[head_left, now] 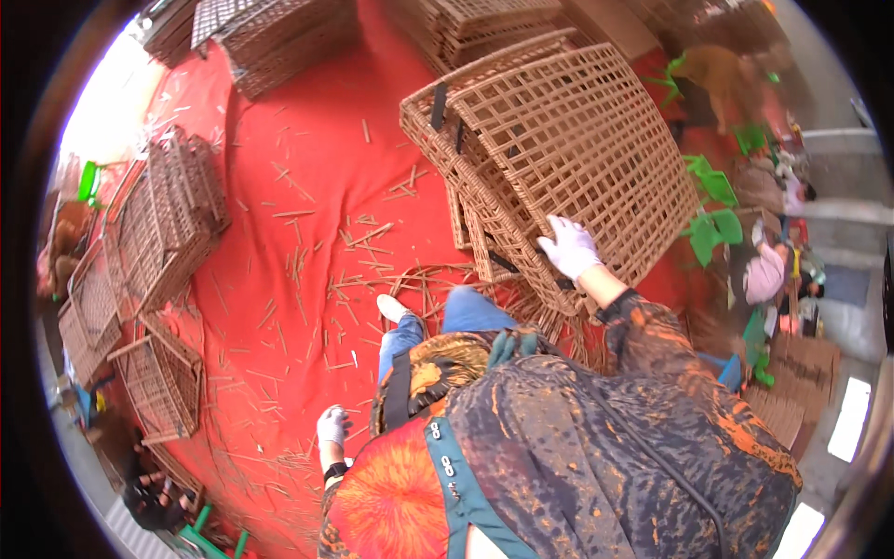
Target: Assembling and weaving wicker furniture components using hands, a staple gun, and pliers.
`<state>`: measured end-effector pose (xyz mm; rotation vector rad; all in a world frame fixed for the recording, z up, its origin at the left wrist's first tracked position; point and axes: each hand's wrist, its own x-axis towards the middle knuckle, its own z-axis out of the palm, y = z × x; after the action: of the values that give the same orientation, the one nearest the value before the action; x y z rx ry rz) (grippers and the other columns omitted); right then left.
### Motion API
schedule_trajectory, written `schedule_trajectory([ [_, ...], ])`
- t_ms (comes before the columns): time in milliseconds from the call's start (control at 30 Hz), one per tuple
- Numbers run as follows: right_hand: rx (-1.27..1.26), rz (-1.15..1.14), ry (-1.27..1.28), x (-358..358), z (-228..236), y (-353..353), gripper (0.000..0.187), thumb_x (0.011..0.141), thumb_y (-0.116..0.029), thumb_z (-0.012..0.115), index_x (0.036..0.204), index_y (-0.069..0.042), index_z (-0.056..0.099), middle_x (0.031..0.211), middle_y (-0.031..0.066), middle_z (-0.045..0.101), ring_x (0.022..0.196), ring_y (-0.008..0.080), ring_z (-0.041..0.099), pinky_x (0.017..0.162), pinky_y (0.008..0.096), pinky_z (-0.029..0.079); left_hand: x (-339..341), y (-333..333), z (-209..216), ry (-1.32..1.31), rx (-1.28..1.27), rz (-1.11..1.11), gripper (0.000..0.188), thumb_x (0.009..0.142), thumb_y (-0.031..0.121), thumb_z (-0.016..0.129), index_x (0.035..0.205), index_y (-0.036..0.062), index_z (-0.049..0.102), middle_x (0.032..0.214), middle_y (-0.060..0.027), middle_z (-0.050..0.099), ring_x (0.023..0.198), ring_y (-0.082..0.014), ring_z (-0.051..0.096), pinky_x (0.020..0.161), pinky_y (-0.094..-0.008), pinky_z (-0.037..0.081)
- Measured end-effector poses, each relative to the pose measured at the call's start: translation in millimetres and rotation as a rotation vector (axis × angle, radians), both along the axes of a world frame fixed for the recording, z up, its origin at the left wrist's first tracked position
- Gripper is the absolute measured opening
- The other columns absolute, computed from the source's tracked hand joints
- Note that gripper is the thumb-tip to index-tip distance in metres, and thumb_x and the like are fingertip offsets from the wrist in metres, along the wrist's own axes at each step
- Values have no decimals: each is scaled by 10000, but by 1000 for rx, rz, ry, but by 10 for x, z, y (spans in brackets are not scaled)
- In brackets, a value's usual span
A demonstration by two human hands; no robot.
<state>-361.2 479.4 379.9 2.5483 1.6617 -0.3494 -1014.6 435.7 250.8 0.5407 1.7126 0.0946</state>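
My right hand [570, 248], in a white glove, lies with spread fingers on the near edge of a brown woven lattice panel [582, 140]. The panel leans over more lattice pieces stacked beneath it, with dark straps [439, 106] at the left edge of the stack. Low and to the left hangs my left hand [332, 426], also gloved in white with dark fingertips. It is away from the panels, its fingers loosely apart and nothing visible in them. Long loose wicker strands [428, 284] lie by my feet, under the stack's near corner.
Red sheeting [279, 186] covers the floor, strewn with short cut strips [372, 238]. More woven panels stand at the left [158, 233] and far left [279, 47]. Green chairs [715, 233] and other people, one in pink [765, 275], are at the right.
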Motion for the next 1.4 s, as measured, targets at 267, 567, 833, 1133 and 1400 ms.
schedule_trajectory([
  [267,-211,-265,-106,-224,-126,396,575,846,-421,616,1220,-31,422,1055,186,632,1006,343,579,870,452,441,-384,1783,252,131,203,185,385,921,351,547,1224,113,553,1089,-88,651,752,-168,654,540,-274,441],
  [567,-551,-285,-151,-6,153,835,382,783,-377,569,1014,-79,629,855,163,674,866,307,657,772,436,516,108,2981,-22,-46,137,-110,305,929,245,527,1191,95,566,940,-72,644,681,-171,630,512,-280,444],
  [833,-279,-490,-76,1385,2255,1219,454,703,-316,618,1054,-27,622,925,232,652,851,364,639,766,423,505,91,4493,-435,5,-72,-196,246,905,255,562,1096,107,606,819,-40,643,589,-175,623,421,-267,404],
  [1133,-204,-763,-92,1770,2831,1436,509,714,-244,654,1194,-83,603,1023,165,651,985,277,614,888,357,453,1045,6693,-230,-96,160,-377,350,922,261,557,1243,123,567,1040,-61,660,722,-119,643,507,-227,411],
  [1400,-169,-1112,-378,1590,2611,1360,585,682,-214,678,1259,-200,583,1125,147,654,1044,286,624,917,362,469,693,8025,-348,-95,60,-529,321,926,255,554,1225,139,559,848,-14,625,574,-104,562,446,-217,369],
])
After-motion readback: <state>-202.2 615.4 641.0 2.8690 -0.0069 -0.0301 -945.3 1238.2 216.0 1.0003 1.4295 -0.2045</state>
